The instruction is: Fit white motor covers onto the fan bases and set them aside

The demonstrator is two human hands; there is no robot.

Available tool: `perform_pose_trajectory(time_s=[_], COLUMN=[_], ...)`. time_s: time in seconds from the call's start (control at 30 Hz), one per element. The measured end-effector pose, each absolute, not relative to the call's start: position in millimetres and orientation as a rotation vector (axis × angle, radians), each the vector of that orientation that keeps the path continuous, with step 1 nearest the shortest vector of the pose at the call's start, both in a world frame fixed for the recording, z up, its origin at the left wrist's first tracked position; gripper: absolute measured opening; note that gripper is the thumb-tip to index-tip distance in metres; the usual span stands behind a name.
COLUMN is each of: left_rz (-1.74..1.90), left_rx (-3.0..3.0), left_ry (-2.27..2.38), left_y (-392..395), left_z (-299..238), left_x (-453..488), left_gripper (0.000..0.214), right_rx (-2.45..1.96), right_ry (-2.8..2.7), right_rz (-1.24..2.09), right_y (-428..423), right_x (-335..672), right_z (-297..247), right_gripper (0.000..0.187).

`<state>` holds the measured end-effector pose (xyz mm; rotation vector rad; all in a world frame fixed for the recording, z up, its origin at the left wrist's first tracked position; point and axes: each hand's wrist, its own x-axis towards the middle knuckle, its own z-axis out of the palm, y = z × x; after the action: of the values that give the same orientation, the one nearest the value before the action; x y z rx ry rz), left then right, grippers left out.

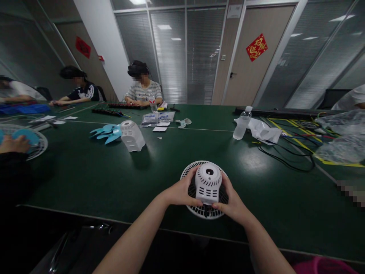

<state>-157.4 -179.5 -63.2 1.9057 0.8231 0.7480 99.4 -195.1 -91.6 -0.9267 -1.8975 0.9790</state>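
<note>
Clasping 1 wht housing [208,183] over 1 grille [196,214]: L hand [181,192], R hand [234,201], grip wide, snug.

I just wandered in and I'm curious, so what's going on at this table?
A person has their left hand and right hand around a white vented housing, over a round white grille on the green table; whether the two parts are joined is hard to tell. Farther off, a second housing stands beside blue fan blades. At far left, another person's hand is over a blue piece.
</note>
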Motion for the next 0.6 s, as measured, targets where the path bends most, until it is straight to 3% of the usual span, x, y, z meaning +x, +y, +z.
perform_pose_trajectory(time_s=[0.6], left_rz=[0.778], left_rx=[1.958], left_ry=[0.860], left_y=[-175.7], left_z=[-60.0], left_x=[-159.1], left_gripper=[0.125], right_rx=[-1.055], right_ry=[-2.025], right_rz=[0.833], right_y=[-201.0], right_x=[95.6], right_z=[-86.0], right_gripper=[0.106])
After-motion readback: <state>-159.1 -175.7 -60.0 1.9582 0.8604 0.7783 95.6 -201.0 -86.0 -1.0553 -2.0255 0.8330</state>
